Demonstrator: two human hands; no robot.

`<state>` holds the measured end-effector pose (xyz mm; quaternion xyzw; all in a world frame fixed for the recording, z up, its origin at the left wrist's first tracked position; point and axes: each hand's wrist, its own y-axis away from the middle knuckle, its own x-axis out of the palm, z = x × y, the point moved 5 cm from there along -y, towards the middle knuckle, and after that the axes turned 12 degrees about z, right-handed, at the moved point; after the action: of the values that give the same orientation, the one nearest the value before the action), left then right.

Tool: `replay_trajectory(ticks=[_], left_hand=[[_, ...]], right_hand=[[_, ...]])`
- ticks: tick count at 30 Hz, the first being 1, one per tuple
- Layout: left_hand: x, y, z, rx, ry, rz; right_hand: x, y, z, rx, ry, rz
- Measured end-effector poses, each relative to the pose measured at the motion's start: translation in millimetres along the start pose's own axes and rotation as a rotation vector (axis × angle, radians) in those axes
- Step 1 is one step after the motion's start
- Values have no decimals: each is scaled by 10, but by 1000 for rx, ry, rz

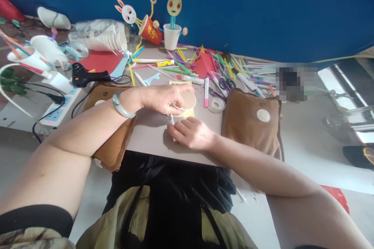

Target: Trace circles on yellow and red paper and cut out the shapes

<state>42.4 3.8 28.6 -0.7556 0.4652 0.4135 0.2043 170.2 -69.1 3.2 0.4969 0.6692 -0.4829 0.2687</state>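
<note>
My left hand (160, 99), with a pale bangle at its wrist, is closed on a paper cup (191, 105), its fingers at the round white rim. Whether that rim is the cup's mouth or its base I cannot tell. The cup rests on a sheet of yellow paper (187, 114) on the table. Just below, my right hand (191, 132) grips a white marker pen (171, 119), whose upper end points toward the cup's near edge. Part of the pen is hidden by the fingers.
Brown cushions (253, 124) flank the work spot. Behind lie scissors (226, 84), a tape roll (216, 104), markers and coloured sticks. A glue gun (89, 76) and a power strip (62, 105) are at left. Stacked cups (99, 35) and a rabbit cup figure (172, 37) stand along the blue wall.
</note>
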Motion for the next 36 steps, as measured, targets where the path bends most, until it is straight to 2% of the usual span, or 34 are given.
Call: replay_trajectory(ticks=[15,36], left_hand=[[-4,2,-10,-6,-22,-4],[-1,0,10,-10,36,-22]], right_hand=[[90,2,-10,41,3,82],[-56,2,17,8,-43,27]])
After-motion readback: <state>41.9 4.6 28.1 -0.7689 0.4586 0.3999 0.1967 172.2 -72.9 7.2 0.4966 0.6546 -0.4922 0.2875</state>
